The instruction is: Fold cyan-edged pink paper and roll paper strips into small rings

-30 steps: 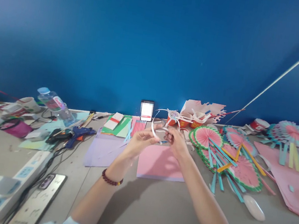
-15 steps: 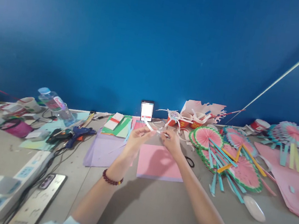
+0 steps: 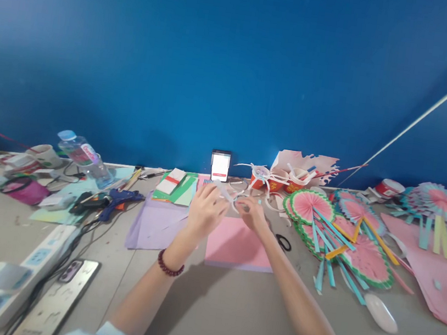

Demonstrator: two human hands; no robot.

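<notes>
My left hand (image 3: 205, 209) and my right hand (image 3: 253, 214) are raised together above a pink paper sheet (image 3: 237, 247) on the table. Both pinch a thin white paper strip (image 3: 226, 192) that runs between them, slightly blurred. A dark red bead bracelet (image 3: 170, 267) circles my left wrist. Just beyond my hands stand red paper cups (image 3: 275, 180) with curled white strips. A lilac sheet (image 3: 155, 224) lies left of the pink one.
Pink-and-green paper fans (image 3: 339, 228) with teal strips spread to the right, beside a white spoon-shaped thing (image 3: 381, 313). A phone (image 3: 219, 165) leans on the blue wall. Left: blue glue gun (image 3: 119, 200), water bottle (image 3: 83, 156), power strip (image 3: 42, 256), another phone (image 3: 60, 294).
The strip was a curved loop above my hands; now it is drawn straighter between them. Both hands have moved slightly left and away from me.
</notes>
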